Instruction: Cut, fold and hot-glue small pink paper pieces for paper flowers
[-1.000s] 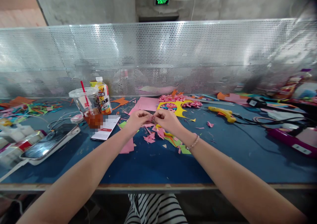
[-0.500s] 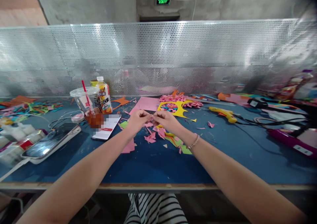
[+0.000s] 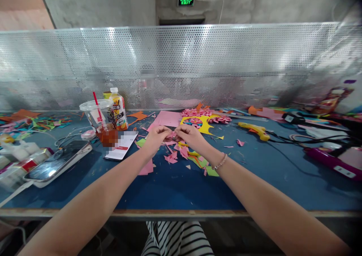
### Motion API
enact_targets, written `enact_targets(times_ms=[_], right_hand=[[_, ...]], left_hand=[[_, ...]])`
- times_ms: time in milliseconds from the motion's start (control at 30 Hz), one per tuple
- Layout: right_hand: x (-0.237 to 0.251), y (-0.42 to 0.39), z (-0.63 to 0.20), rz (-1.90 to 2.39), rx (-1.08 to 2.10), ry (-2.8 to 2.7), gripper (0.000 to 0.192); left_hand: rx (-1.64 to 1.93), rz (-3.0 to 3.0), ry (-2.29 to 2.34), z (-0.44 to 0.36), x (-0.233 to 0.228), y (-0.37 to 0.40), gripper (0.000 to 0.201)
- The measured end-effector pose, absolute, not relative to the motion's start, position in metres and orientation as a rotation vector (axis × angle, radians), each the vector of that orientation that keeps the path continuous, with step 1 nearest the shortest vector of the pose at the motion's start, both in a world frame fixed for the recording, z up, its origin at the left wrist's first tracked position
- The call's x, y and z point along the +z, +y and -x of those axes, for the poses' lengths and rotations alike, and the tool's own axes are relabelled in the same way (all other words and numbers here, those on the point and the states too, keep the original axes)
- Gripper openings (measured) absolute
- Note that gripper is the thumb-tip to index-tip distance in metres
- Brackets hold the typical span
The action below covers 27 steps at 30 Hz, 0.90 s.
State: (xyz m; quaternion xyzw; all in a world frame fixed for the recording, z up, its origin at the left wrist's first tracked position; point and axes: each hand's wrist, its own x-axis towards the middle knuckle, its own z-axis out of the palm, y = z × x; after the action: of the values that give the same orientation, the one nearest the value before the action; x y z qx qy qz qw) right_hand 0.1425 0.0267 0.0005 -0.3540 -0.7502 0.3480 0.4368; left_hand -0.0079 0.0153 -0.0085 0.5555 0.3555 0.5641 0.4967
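Observation:
My left hand (image 3: 156, 138) and my right hand (image 3: 190, 136) meet over the middle of the blue table (image 3: 175, 188). Together they pinch a small pink paper piece (image 3: 172, 136) between their fingertips. Under and in front of the hands lie pink paper scraps (image 3: 171, 157) and green and yellow scraps (image 3: 202, 164). A pink sheet (image 3: 167, 118) lies just behind the hands, next to a yellow cut-out with pink pieces (image 3: 199, 121). A bracelet is on my right wrist.
To the left stand a plastic cup with a red straw (image 3: 101, 121), a juice bottle (image 3: 118, 108), a card (image 3: 121, 146) and a phone (image 3: 58, 163). A yellow glue gun (image 3: 254, 129) with cable lies right. A perforated metal screen (image 3: 181, 63) closes the back.
Both hands stay together on the pink piece; the fingers have shifted slightly, working it. The view has barely moved.

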Motion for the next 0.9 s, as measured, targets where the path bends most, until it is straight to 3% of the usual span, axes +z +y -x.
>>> enact_targets(times_ms=[333, 500, 900], right_hand=[[0.0045, 0.0269, -0.144, 0.866, 0.683, -1.884, 0.018], [0.0048, 0.0281, -0.1443, 0.876, 0.611, -1.897, 0.017], [0.0067, 0.021, -0.1406, 0.805, 0.887, -1.823, 0.022]], left_hand=[[1.268, -1.275, 0.83, 0.0089, -0.0036, 0.0107, 0.02], [1.389, -1.444, 0.8, 0.0075, -0.0029, 0.0095, 0.019], [1.463, -1.636, 0.913, 0.0095, -0.0064, 0.0118, 0.01]])
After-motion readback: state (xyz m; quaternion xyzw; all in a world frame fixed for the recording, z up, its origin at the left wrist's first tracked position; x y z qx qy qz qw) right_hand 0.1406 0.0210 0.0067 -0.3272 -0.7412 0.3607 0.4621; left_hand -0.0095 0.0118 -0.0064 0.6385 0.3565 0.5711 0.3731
